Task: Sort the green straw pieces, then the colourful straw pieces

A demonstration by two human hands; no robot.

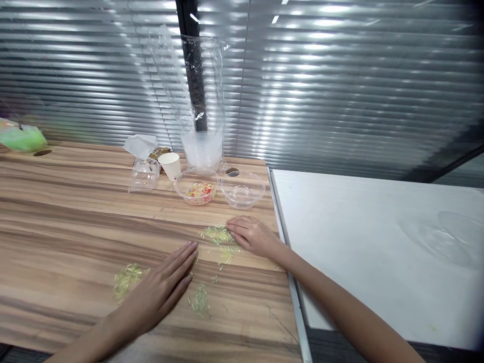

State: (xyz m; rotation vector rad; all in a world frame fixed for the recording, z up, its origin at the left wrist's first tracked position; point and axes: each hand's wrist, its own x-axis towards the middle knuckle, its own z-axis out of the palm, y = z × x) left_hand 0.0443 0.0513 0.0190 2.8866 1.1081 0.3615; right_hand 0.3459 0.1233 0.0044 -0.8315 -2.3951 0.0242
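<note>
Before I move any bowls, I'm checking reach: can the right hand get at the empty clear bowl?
Probably yes: the right hand is just in front of the empty clear bowl, and only bare wooden tabletop shows between them.

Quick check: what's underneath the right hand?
The right hand has its fingers at the edge of a pile of thin yellow-green bits on the wooden table. Whatever lies beneath the palm and fingers, bits or bare wood, is covered and can't be seen.
</note>
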